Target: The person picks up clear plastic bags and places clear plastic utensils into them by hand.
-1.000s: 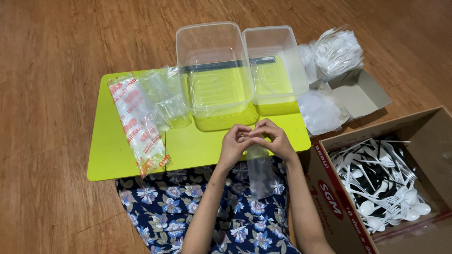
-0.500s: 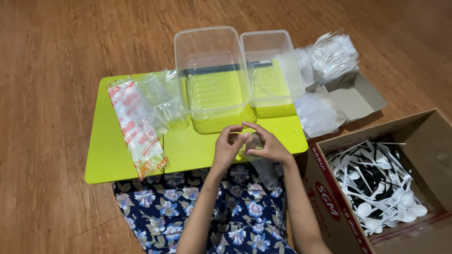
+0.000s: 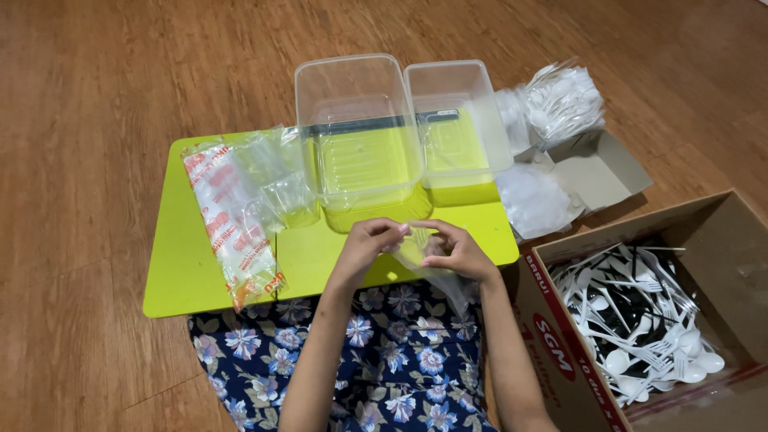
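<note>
I see both hands meeting just above the near edge of the lime-green bench [image 3: 200, 280], and between them a small clear plastic bag [image 3: 428, 260]. My left hand [image 3: 370, 244] has its fingers [image 3: 392, 232] pinched on the bag's upper edge; my right hand [image 3: 458, 250] curls around the other side, fingertips pressed to the same film. So both hands are closed on the bag, neither one loose. The bag hangs from that grip down toward the floral-print lap [image 3: 384, 360], its lower part limp and see-through.

I judge the step in hand to be working the bag's mouth open, rubbing the two layers apart at the top. I cannot tell whether the layers have separated; the film is too clear to read.

On the bench behind my hands stand two clear plastic tubs [image 3: 360, 136], side by side and touching, both without contents that I can see. To their left lies a printed sleeve of bags [image 3: 232, 224] and a loose heap of clear bags [image 3: 276, 180]. At my right, on the wooden floor, an open cardboard box [image 3: 720, 232] holds black and white plastic cutlery [image 3: 640, 320].

The next move, as I read it, calls for a light sliding pinch, holding one layer steady while the other is drawn away, without tearing the thin film.
</note>
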